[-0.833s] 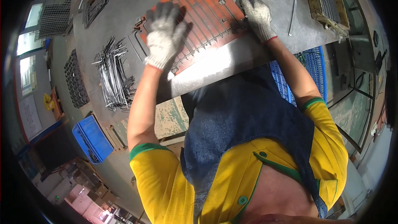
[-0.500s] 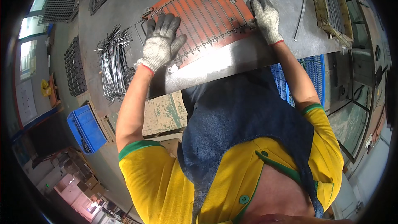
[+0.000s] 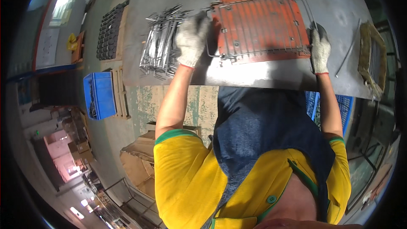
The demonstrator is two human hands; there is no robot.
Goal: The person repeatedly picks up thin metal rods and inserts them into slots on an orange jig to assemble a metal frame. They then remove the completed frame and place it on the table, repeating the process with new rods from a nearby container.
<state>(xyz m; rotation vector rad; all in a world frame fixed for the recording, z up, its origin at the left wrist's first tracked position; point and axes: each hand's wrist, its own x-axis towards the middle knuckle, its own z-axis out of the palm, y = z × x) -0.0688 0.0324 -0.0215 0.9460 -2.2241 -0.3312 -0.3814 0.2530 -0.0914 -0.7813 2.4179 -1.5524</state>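
A red-orange plate (image 3: 263, 25) with dark parallel lines lies on the metal table, small metal fittings along its edges. On it rests a bent wire frame (image 3: 305, 9), its loops sticking out at the left and right ends. Whether thin rods lie along the dark lines, I cannot make out. My left hand (image 3: 193, 39), in a grey-white work glove, curls its fingers around the left loop. In a matching glove, my right hand (image 3: 321, 50) closes on the right loop beside the plate's edge; its fingertips are partly hidden.
Left of the plate lies a heap of loose metal rods (image 3: 163, 42). A long thin rod (image 3: 348, 48) and a worn box of rods (image 3: 365, 59) are at the right. The table's front edge runs before my apron. A blue bin (image 3: 99, 95) stands at lower left.
My left hand has gone from lying spread over the plate's left part to curling at the frame's left loop. The plate looks straighter as the view shifted. The cross lines now look fainter.
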